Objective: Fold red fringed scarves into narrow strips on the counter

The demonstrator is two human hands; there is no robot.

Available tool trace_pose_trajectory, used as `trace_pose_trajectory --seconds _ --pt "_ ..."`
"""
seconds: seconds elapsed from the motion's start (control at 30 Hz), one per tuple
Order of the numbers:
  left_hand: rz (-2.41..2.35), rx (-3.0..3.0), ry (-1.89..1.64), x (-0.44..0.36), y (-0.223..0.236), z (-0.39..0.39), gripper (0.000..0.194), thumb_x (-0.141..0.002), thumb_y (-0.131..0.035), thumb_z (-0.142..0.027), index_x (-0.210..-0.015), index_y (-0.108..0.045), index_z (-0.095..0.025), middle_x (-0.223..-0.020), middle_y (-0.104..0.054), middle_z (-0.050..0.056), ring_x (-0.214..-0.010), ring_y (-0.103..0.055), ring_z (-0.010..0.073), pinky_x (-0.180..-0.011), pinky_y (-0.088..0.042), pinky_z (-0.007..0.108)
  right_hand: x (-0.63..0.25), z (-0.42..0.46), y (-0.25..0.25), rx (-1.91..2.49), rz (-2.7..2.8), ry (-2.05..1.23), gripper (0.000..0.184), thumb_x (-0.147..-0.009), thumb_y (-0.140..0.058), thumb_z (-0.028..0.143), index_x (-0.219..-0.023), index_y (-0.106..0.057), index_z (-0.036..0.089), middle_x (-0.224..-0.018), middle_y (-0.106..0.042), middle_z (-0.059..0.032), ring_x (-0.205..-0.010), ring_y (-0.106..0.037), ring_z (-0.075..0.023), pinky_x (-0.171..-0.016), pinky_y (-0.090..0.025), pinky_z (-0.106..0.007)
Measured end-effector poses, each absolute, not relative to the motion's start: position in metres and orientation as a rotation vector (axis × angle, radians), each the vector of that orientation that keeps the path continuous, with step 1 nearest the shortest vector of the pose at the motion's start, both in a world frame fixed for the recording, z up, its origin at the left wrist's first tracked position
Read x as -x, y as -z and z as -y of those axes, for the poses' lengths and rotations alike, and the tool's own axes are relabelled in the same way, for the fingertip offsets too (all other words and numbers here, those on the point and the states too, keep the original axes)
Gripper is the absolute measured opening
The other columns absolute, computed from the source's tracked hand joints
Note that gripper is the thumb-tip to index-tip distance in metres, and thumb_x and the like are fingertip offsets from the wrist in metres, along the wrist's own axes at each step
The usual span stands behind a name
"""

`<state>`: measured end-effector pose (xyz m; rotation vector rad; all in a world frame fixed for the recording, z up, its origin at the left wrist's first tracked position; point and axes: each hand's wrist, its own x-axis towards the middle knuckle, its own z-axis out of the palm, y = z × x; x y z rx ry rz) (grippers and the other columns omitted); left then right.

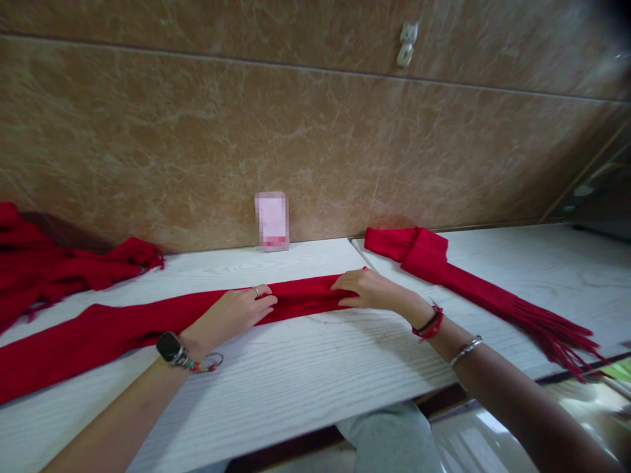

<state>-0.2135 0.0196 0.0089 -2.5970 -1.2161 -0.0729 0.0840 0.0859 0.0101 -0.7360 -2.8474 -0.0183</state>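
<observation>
A long red scarf (177,311) runs across the white table, from the left edge to the middle. My left hand (241,307) lies over its middle stretch, fingers bent and closed on the cloth; a watch and beaded bracelet are on that wrist. At the scarf's right end, my right hand (365,289) has its fingers bent around the cloth, the fingertips partly hidden by the folds. The fabric between the hands lies fairly flat with slight creases. To the right is a second red scarf (428,259), folded over itself, its fringe stretching toward the table's front right.
A heap of red fringed cloth (93,266) lies at the back left. A pale pink rectangular item (272,222), blurred out, leans against the brown marbled wall (207,138). A small white cat-shaped fixture (407,45) is on the wall. The white table (315,368) has a seam.
</observation>
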Motion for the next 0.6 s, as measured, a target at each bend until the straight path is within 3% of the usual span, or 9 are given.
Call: trace_pose_trajectory --seconds 0.1,0.23,0.3,0.43,0.6 --pt "1.228 2.587 0.076 0.211 -0.010 -0.020 0.023 -0.091 -0.043 -0.029 -0.103 -0.059 -0.017 -0.108 -0.059 0.008 -0.083 -0.061 0.0167 -0.071 -0.049 0.028 -0.083 -0.086 -0.009 0.736 2.857 0.074 0.033 -0.082 -0.058 0.034 -0.107 -0.062 0.013 -0.103 -0.066 -0.0120 -0.094 -0.061 -0.0211 -0.082 -0.047 -0.033" --pt "1.226 2.575 0.021 0.207 -0.012 -0.020 0.024 -0.093 -0.037 -0.022 -0.097 -0.059 -0.017 -0.104 -0.060 0.008 -0.081 -0.061 0.0158 -0.069 -0.048 0.027 -0.081 -0.086 -0.007 0.733 2.860 0.148 0.022 -0.086 -0.052 0.025 -0.102 -0.064 0.014 -0.097 -0.068 -0.0105 -0.091 -0.062 -0.0192 -0.080 -0.047 -0.031" --pt "1.223 2.568 0.019 0.205 -0.012 -0.020 0.023 -0.092 -0.040 -0.029 -0.098 -0.059 -0.017 -0.105 -0.059 0.008 -0.081 -0.061 0.0172 -0.068 -0.048 0.028 -0.080 -0.086 -0.006 0.727 2.847 0.173 0.023 -0.086 -0.051 0.027 -0.100 -0.064 0.014 -0.096 -0.068 -0.0106 -0.088 -0.063 -0.0190 -0.078 -0.047 -0.031" --pt "1.188 2.544 -0.004 0.194 -0.013 -0.024 0.026 -0.090 -0.044 -0.032 -0.109 -0.055 -0.019 -0.110 -0.058 0.008 -0.081 -0.062 0.0188 -0.064 -0.048 0.029 -0.078 -0.086 -0.004 0.712 2.846 0.240 0.029 -0.083 -0.056 0.035 -0.101 -0.064 0.013 -0.092 -0.068 -0.0116 -0.085 -0.063 -0.0204 -0.074 -0.047 -0.032" --pt "1.074 2.618 0.013 0.166 -0.014 -0.036 0.040 -0.088 -0.045 -0.025 -0.128 -0.041 -0.024 -0.117 -0.056 0.007 -0.091 -0.061 0.0193 -0.068 -0.048 0.028 -0.075 -0.083 -0.006 0.723 2.910 0.271 0.023 -0.083 -0.050 0.017 -0.101 -0.064 0.013 -0.089 -0.069 -0.0103 -0.082 -0.063 -0.0198 -0.071 -0.046 -0.031"
